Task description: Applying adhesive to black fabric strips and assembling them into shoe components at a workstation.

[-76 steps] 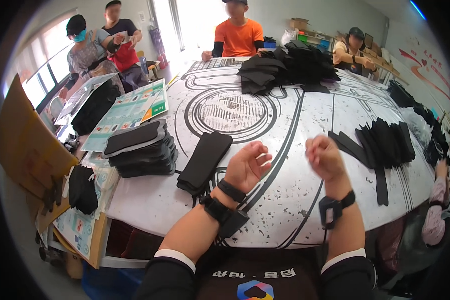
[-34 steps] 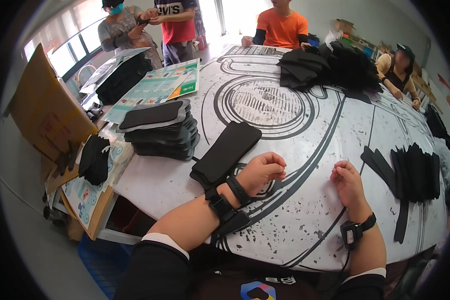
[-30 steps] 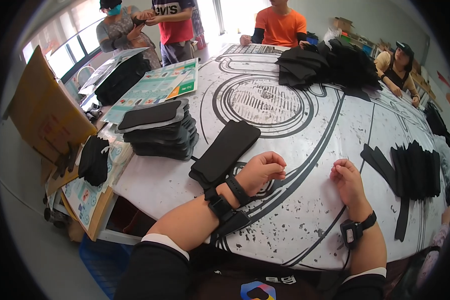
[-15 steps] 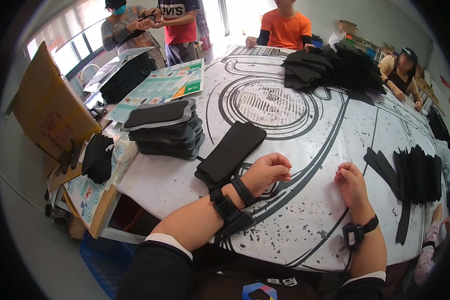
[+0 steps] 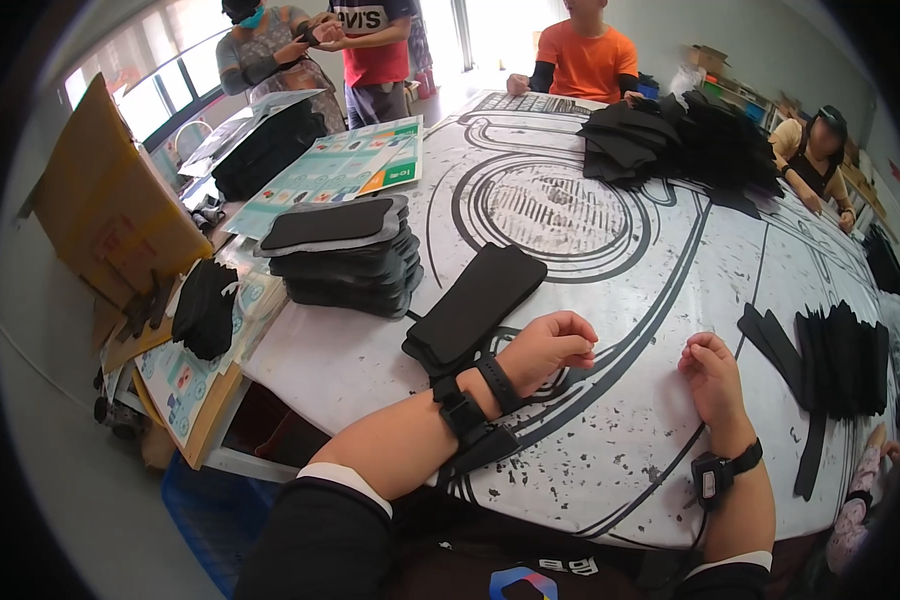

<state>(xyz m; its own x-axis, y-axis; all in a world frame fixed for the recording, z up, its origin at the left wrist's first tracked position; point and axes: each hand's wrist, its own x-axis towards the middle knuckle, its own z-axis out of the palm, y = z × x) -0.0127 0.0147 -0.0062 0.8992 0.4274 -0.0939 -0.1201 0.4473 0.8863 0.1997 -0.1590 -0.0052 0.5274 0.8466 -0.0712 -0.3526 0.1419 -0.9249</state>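
Observation:
My left hand [image 5: 548, 352] rests over the table, fingers curled in toward the thumb, and nothing shows in it. My right hand [image 5: 713, 378] is held a short way to its right, its fingers also bent closed, with nothing visible inside. Just beyond my left wrist lies a stack of long black pads [image 5: 478, 303] with rounded ends. Further left stands a taller pile of black and grey pads [image 5: 345, 255]. To the right of my right hand, several narrow black strips [image 5: 842, 360] lie in a row, apart from the hand.
The white table [image 5: 610, 460] has a black line drawing on it. A heap of black pieces [image 5: 715, 145] lies at the far side, near a person in orange [image 5: 585, 58]. A cardboard box [image 5: 115, 200] and printed sheets [image 5: 355, 160] are at left. Other people stand or sit around.
The view has shifted slightly, so the scene sits a little further right. Both my hands keep the same curled pose over the table.

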